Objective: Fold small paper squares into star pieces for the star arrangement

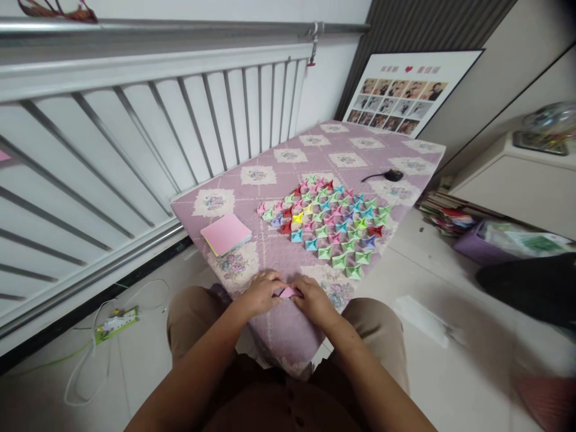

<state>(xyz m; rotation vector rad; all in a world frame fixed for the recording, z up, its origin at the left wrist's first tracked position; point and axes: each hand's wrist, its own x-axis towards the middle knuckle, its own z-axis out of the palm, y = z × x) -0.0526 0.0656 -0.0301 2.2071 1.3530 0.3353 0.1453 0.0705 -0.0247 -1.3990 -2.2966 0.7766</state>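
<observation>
Between my two hands, low over the near corner of the table, is a small folded piece of pink paper (288, 292). My left hand (265, 291) pinches its left end, and my right hand (311, 298) grips its right end. Past my hands, rows of small folded paper figures (335, 222) in green, pink, blue, red, yellow and purple stand on the cloth. A stack of square paper (226, 234) with a pink sheet on top lies to the left of them. The finer folds of the piece in my fingers are too small to make out.
The table wears a purple flowered cloth (270, 354). A black object with a short cord (393, 175) lies farther back. A white radiator (180, 126) runs along the left, with a power strip (117, 324) on the floor. A photo board (405, 90) leans behind; a purple bin (477, 243) stands right.
</observation>
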